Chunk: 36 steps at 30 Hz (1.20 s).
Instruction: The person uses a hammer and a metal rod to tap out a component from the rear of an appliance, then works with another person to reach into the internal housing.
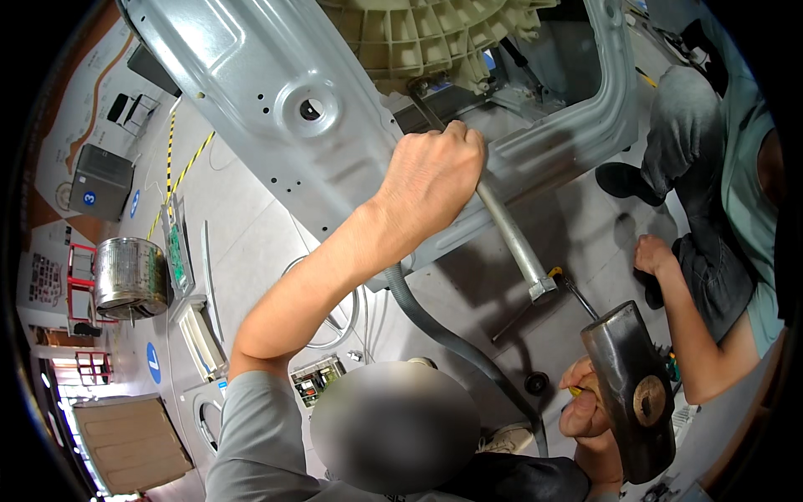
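Note:
My left hand (439,167) is wrapped round a long metal bar (506,226). Its far end reaches in beside the ribbed cream plastic tub (418,38), inside the grey sheet-metal cabinet (251,92). The near end, thick and faceted, points down to the right. At the lower right, my right hand (583,402) is closed on the handle of a sledgehammer, mostly hidden behind the hammer's dark steel head (629,368). That head is raised close to me, apart from the bar.
A person in a teal shirt (749,100) crouches at the right, one hand (657,253) low. On the floor are a grey corrugated hose (443,335), a black round cap (537,383) and a circuit board (316,376). A metal drum (130,279) stands at the left.

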Available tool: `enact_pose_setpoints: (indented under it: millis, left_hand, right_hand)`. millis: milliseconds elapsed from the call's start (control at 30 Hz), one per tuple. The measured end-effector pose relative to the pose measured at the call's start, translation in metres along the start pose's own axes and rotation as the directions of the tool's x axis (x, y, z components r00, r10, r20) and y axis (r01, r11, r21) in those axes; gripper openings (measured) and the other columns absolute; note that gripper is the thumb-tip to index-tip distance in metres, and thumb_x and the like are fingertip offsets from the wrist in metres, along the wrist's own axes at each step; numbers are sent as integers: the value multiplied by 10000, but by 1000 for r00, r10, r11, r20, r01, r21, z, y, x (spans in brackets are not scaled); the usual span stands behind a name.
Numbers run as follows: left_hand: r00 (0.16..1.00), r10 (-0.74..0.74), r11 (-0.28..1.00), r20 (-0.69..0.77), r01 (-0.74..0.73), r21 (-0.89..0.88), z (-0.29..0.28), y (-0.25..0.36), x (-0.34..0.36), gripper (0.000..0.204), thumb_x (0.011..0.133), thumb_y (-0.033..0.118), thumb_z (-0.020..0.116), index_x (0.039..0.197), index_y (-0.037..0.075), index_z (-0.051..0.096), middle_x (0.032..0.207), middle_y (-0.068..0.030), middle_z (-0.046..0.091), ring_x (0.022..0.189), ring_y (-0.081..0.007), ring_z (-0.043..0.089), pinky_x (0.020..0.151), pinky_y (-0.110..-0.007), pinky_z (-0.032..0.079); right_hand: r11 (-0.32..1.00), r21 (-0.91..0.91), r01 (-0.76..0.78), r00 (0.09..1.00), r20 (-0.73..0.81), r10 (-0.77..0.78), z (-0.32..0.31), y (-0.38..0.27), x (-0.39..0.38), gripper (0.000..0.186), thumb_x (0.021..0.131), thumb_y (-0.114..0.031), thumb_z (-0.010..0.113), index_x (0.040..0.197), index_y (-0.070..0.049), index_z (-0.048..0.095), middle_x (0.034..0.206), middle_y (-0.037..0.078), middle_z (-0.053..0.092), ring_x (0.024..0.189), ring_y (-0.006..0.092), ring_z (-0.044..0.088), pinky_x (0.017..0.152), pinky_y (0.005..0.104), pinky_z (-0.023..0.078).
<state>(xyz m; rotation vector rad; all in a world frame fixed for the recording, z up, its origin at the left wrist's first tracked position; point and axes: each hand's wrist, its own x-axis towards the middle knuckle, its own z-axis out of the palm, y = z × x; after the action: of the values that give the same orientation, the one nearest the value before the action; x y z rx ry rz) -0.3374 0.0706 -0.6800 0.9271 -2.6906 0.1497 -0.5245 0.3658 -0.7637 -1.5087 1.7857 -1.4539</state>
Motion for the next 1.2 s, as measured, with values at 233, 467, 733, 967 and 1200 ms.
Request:
enact_pose_setpoints:
  millis: [233,467,733,967,1200]
  left_hand:
    - [1000,16,1000,-20,-16,-10,1,-2,0,159,692,-12,627,823,31,548,845,-137,587,734,-349,629,607,-432,504]
    - [998,21,999,-56,-23,-30,2,-6,4,141,708,-13,614,831,30,559,842,-139,595,744,-360,621,608,-441,497]
    - [1000,17,1000,-27,-17,-21,2,-4,9,135,725,-24,597,850,25,577,859,-142,610,773,-356,631,632,-438,510]
    - [998,14,997,63,-18,74,1,-16,10,141,737,-8,589,872,33,596,868,-142,619,790,-337,645,644,-427,523]
    - [998,39,995,39,-42,88,-2,-2,5,139,724,9,602,858,31,572,841,-134,594,726,-327,635,610,-406,510]
  right_hand:
    - [1000,-4,-15,1000,3,15,0,2,-2,212,766,-137,708,937,-23,658,837,53,664,704,204,642,658,307,520]
    - [999,-15,-30,999,16,30,-2,3,-4,223,761,-129,717,945,-18,659,837,56,668,690,206,646,644,306,528]
    - [907,-312,283,948,236,-215,-26,-36,7,168,819,-157,611,932,-35,638,827,55,642,649,201,611,614,296,507]
    - [991,-135,14,925,377,38,4,-63,37,132,833,-114,663,912,-15,630,842,84,661,730,214,654,699,310,512]
    - [984,-134,116,927,369,-59,-10,-47,40,199,784,-191,741,845,-28,644,766,74,672,634,199,651,610,313,534]
